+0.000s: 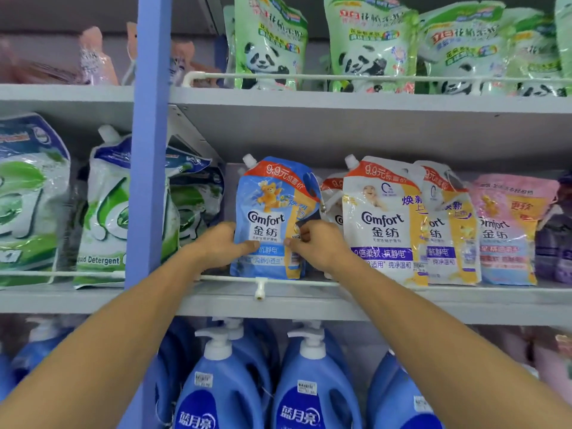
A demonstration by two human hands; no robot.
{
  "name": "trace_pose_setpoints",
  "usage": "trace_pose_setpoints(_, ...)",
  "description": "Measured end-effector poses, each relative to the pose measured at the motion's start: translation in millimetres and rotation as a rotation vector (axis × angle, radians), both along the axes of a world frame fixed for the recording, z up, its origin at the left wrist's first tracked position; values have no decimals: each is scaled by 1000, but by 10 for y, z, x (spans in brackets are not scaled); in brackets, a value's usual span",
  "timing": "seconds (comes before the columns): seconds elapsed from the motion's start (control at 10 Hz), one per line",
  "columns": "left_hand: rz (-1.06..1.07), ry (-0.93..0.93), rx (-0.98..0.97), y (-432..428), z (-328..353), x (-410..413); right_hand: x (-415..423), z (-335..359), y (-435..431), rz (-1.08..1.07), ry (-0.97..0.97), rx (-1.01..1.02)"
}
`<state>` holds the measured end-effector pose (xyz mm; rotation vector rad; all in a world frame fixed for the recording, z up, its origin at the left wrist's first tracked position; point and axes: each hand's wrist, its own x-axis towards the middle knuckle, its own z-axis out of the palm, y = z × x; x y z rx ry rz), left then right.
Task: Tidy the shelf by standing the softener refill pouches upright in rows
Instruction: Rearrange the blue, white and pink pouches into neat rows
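Observation:
A blue Comfort softener pouch [272, 209] stands upright at the left end of the middle shelf, behind the white wire rail [278, 280]. My left hand [221, 244] grips its lower left edge, thumb on the front. My right hand [315, 244] pinches its lower right side. To the right stand a white-and-yellow Comfort pouch [382, 218], a second one [448, 224] partly behind it, and a pink pouch [507, 233]. Another pouch [331, 196] shows between the blue and white ones, mostly hidden.
A blue upright post [148, 150] borders the bay on the left, with green detergent pouches [105, 212] beyond it. Panda-print pouches [371, 44] fill the shelf above. Blue pump bottles [312, 382] stand on the shelf below. A purple pouch [557, 243] sits at far right.

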<state>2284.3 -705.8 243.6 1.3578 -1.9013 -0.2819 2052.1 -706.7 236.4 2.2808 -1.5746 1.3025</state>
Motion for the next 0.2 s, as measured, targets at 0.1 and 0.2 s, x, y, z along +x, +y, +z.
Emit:
trace_pose_setpoints(0.1,153,-244,8,335,-6,-50,-131,-70,248,105,140,2)
trace_pose_setpoints(0.2,208,-395,-7,578,-35,-175,-259,-95,470,141,274,32)
